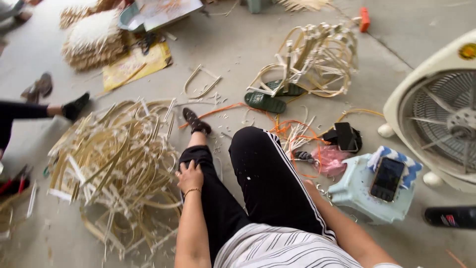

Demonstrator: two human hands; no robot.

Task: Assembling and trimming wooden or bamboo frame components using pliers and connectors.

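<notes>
I sit on the concrete floor in black trousers with a white side stripe (263,173). My left hand (190,176) lies flat on my left leg, fingers apart and holding nothing, with a thin bracelet at the wrist. A big heap of pale bamboo strips (114,164) lies just to its left. My right forearm (342,218) reaches down beside my right thigh. Only the edge of my right hand (311,187) shows there, near a small bunch of keys (305,157), and its fingers are hidden.
A pale blue plastic stool (357,196) at right carries a phone (386,178) on a striped cloth. Beyond it stands a white floor fan (436,114). Looped bamboo strips (317,54), green sandals (265,101) and orange cord (292,129) lie ahead. Another person's leg (29,110) reaches in from the left.
</notes>
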